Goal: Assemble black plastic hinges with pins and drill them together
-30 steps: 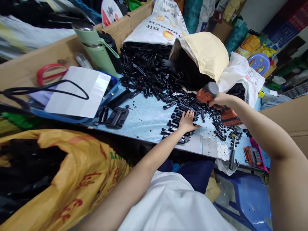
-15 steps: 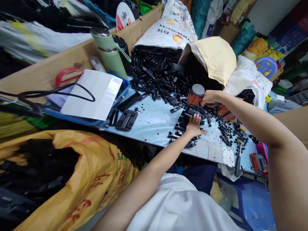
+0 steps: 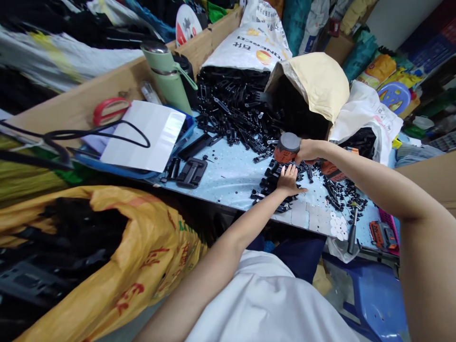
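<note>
My right hand (image 3: 309,151) is wrapped round an orange and grey cordless drill (image 3: 286,149), its body held over the far end of a row of black plastic parts (image 3: 265,183). The drill's tip is hidden from me. Fingers stretched out, my left hand (image 3: 289,181) lies flat on those parts, which are lined up side by side near the table's front edge. A heap of loose black parts (image 3: 231,104) spreads behind the row. Small black pieces (image 3: 337,190) are scattered to the right of both hands.
A hammer (image 3: 352,232) and an orange battery pack (image 3: 381,235) lie at the table's right front. Bags stand behind, among them a beige one (image 3: 317,80). At left are a green flask (image 3: 169,78), a blue tray (image 3: 121,173) and a large yellow sack (image 3: 153,237).
The drill has shifted left and towards me over the row, its back end now turned more to my view. My left hand stays on the parts. The camera view has swung slightly left.
</note>
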Demonstrator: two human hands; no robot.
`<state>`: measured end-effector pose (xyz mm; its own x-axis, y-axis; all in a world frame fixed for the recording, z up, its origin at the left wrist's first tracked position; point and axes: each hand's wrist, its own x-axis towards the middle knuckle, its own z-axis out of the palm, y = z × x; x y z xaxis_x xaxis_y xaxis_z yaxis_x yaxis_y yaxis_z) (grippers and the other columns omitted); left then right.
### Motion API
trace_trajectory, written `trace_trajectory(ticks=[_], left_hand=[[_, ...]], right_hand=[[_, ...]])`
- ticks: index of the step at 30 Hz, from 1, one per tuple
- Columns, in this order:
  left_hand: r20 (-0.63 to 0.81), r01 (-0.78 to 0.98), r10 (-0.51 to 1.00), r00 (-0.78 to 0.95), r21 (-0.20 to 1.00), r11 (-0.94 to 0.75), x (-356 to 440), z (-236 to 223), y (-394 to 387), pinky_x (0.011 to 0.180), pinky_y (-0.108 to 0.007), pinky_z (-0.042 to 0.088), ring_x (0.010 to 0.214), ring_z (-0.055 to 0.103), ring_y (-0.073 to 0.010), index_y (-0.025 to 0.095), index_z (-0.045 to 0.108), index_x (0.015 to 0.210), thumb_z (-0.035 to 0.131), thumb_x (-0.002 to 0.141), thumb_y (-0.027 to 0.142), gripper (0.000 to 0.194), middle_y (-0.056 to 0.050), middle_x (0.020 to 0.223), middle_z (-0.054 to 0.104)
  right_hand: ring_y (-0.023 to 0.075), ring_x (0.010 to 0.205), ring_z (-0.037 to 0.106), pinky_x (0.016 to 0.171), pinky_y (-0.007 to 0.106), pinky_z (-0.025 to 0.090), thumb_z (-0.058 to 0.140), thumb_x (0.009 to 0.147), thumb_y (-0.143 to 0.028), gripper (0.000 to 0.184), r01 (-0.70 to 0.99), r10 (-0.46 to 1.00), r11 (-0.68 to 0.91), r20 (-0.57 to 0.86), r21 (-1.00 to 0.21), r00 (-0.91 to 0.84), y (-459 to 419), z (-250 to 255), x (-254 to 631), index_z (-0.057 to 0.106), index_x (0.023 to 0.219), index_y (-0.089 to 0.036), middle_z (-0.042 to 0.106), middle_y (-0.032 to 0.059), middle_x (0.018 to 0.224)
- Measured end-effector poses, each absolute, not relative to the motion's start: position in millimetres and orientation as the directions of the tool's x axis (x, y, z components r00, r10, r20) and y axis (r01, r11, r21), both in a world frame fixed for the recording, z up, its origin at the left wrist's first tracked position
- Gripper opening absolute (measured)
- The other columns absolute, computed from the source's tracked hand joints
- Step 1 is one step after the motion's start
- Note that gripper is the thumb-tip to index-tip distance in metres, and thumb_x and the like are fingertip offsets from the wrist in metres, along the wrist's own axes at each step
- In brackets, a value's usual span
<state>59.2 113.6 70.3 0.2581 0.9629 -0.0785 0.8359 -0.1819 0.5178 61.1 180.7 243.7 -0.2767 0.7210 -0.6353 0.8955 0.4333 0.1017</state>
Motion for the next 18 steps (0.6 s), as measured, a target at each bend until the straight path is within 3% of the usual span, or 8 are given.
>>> trace_trajectory(ticks=[3, 5, 11, 18], left_hand=[[-0.098, 0.836, 0.964, 0.246, 0.525, -0.160, 58, 73, 96, 0.113, -0.043, 0.008, 0.139, 0.008, -0.0297, 0.005, 0.024, 0.140, 0.032, 0.075, 0.072, 0.094, -0.014, 0.150, 0.017], [-0.101, 0.836, 0.964, 0.245, 0.527, -0.157, 57, 72, 82, 0.113, -0.044, 0.009, 0.138, 0.009, -0.0306, 0.005, 0.025, 0.140, 0.030, 0.075, 0.073, 0.094, -0.015, 0.149, 0.020], [-0.111, 0.817, 0.943, 0.312, 0.538, -0.207, 52, 64, 62, 0.114, -0.044, 0.006, 0.139, 0.009, -0.0273, 0.008, 0.022, 0.140, 0.028, 0.077, 0.071, 0.090, -0.013, 0.149, 0.020], [-0.046, 0.814, 0.946, 0.320, 0.525, -0.249, 49, 64, 62, 0.112, -0.047, 0.008, 0.138, 0.012, -0.0294, 0.009, 0.024, 0.140, 0.027, 0.077, 0.072, 0.090, -0.013, 0.147, 0.026]], right_hand=[[0.0150, 0.056, 0.054, 0.047, 0.023, 0.038, 0.065, 0.060, -0.023, 0.019, 0.842, 0.726, 0.509, -0.615, 0.180, -0.308, 168, 250, 61, 0.065, 0.076, -0.012, 0.055, 0.0012, 0.054], [0.0150, 0.055, 0.054, 0.048, 0.024, 0.038, 0.065, 0.061, -0.026, 0.018, 0.834, 0.694, 0.527, -0.650, 0.165, -0.310, 160, 253, 60, 0.065, 0.072, -0.012, 0.055, 0.0016, 0.054], [0.0161, 0.058, 0.056, 0.051, 0.025, 0.040, 0.065, 0.061, -0.024, 0.017, 0.826, 0.648, 0.548, -0.691, 0.131, -0.320, 155, 243, 50, 0.064, 0.074, -0.012, 0.057, 0.0030, 0.058], [0.0203, 0.066, 0.059, 0.055, 0.027, 0.041, 0.064, 0.062, -0.030, 0.024, 0.782, 0.686, 0.582, -0.651, 0.223, -0.326, 144, 246, 56, 0.067, 0.077, -0.012, 0.061, 0.0058, 0.064]])
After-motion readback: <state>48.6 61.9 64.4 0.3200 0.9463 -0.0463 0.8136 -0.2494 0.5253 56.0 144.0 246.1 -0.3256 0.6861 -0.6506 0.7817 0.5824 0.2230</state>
